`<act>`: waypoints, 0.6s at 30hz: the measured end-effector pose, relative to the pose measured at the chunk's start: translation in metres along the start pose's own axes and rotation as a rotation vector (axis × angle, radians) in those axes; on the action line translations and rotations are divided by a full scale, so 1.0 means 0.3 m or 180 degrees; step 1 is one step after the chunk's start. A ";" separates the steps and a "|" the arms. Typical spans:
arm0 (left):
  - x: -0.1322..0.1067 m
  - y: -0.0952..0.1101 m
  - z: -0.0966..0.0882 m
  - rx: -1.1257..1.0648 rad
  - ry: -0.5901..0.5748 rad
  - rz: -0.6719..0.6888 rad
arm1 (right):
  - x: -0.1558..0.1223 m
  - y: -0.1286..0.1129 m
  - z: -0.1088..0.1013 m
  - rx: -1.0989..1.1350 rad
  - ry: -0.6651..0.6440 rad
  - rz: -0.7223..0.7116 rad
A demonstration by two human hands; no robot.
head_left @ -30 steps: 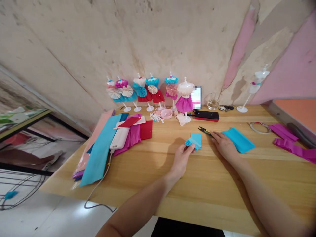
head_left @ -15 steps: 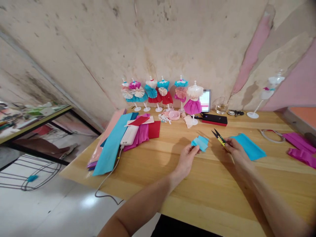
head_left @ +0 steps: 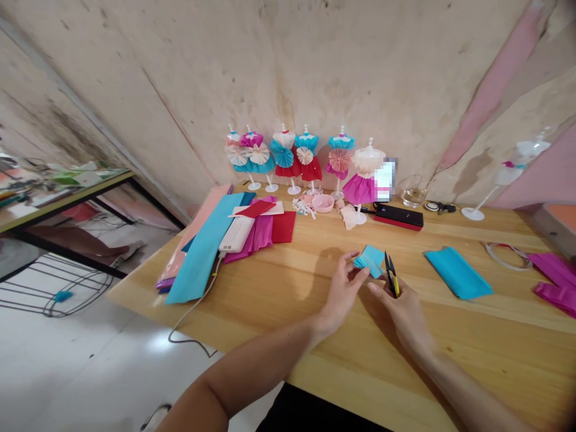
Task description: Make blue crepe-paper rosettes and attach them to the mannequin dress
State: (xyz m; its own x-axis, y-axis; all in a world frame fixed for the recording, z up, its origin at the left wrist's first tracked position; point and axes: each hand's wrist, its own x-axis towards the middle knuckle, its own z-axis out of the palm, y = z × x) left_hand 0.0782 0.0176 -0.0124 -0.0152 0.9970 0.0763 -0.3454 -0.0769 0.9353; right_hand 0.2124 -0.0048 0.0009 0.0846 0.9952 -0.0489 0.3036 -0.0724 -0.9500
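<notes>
My left hand [head_left: 344, 291] is closed on a small stack of light blue crepe paper pieces [head_left: 372, 258], held above the wooden table [head_left: 288, 300]. My right hand [head_left: 402, 306] grips yellow-handled thread snips [head_left: 393, 277], their dark blades pointing up and away from me. The snips are close to the right edge of the paper stack, and my right thumb and fingertips come near or touch its lower corner. To the right lies a folded blue crepe paper piece [head_left: 459, 273].
Small mannequins in paper dresses [head_left: 283, 156] line the wall, near a pink bowl [head_left: 323, 203], a phone [head_left: 386, 180], a black-and-red box [head_left: 398, 216] and a glass [head_left: 413, 197]. Left are crepe sheets [head_left: 202, 246] and a white power bank [head_left: 237, 234]; right, magenta strips [head_left: 553, 270].
My right hand with the snips has moved left to the paper stack, and the blades now point more upright. My left hand still holds the stack. The camera view has shifted slightly.
</notes>
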 end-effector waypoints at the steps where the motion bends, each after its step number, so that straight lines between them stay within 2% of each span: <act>1: -0.006 0.001 0.002 0.0077 -0.0011 0.0014 | 0.001 -0.003 0.001 0.0055 0.0018 -0.0012; 8: -0.027 0.007 0.009 0.0263 -0.0124 -0.0040 | 0.005 -0.017 -0.013 0.0597 0.0042 -0.0160; 15: -0.034 0.016 0.019 0.0138 -0.0229 -0.0099 | 0.011 0.003 -0.007 0.1251 -0.0081 0.0253; 18: -0.031 0.021 0.018 0.0261 -0.0200 -0.0114 | 0.009 -0.005 -0.009 0.1321 -0.0186 0.0335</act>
State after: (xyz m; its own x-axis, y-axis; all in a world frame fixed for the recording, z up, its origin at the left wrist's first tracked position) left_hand 0.0813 0.0078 -0.0053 0.0555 0.9966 0.0616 -0.2665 -0.0447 0.9628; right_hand 0.2147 -0.0021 0.0029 0.0373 0.9867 -0.1581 -0.1123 -0.1530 -0.9818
